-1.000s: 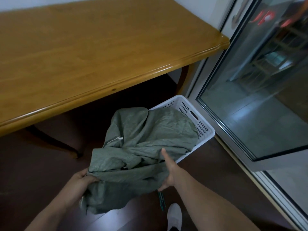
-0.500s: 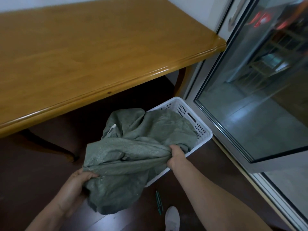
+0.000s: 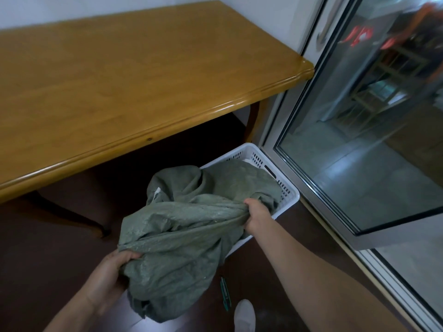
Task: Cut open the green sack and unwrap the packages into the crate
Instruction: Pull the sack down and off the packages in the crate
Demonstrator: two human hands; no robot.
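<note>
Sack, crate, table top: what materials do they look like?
Sack: probably woven plastic fabric, matte dull green; fine grainy weave, stiff creases. Crate: moulded plastic, smooth white; slotted vent holes in the walls. Table top: wood or veneer, glossy varnish; visible grain, a knot near the edge, sheen along the moulded rim.

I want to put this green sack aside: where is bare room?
The yellow wooden tabletop is bare across all that shows. The dark floor left of the green woven sack is free. Crowded: the white slotted plastic crate, filled by the sack, and the floor by the green cutter and white shoe.
</note>
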